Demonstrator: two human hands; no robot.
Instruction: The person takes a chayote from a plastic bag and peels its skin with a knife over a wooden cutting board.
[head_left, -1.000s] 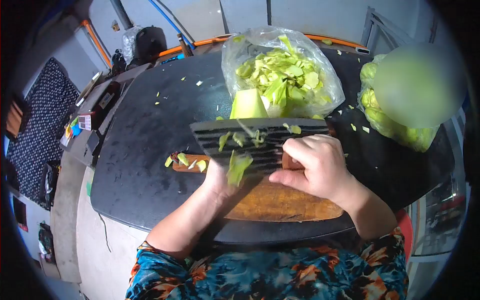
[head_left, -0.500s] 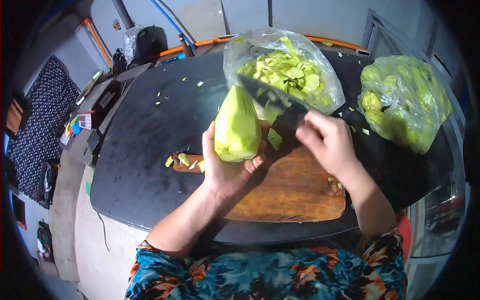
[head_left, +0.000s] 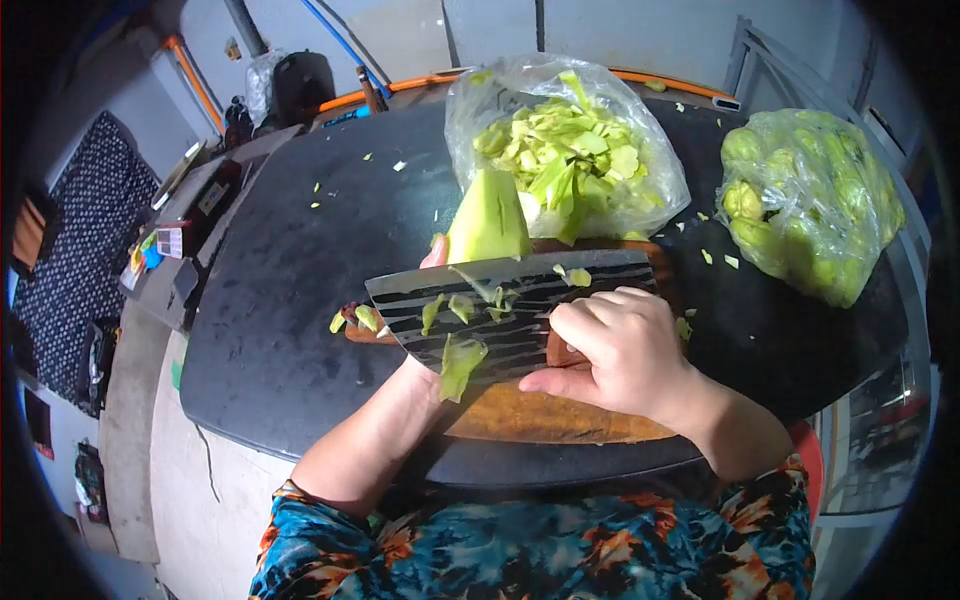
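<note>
A pale green, mostly peeled chayote (head_left: 490,222) stands tilted in my left hand (head_left: 414,384), whose palm and most fingers are hidden behind a blade. My right hand (head_left: 628,352) is wrapped round the wooden handle of a broad cleaver (head_left: 520,290). The blade lies across the lower end of the chayote, with several bits of green peel stuck to its face. Below both hands is a wooden cutting board (head_left: 560,415). Just beyond the chayote, a clear plastic bag (head_left: 478,100) lies open, with green peelings (head_left: 600,140) in it.
At the right of the dark table (head_left: 270,250) sits a clear bag of whole chayotes (head_left: 815,205). Peel scraps (head_left: 366,318) lie by the board's handle, and small bits are scattered over the table. A side counter with several items runs along the left.
My right hand has brought the cleaver down and toward me, from beyond the chayote to its near end. The chayote has tipped away slightly, and a hanging strip of peel now shows on the blade.
</note>
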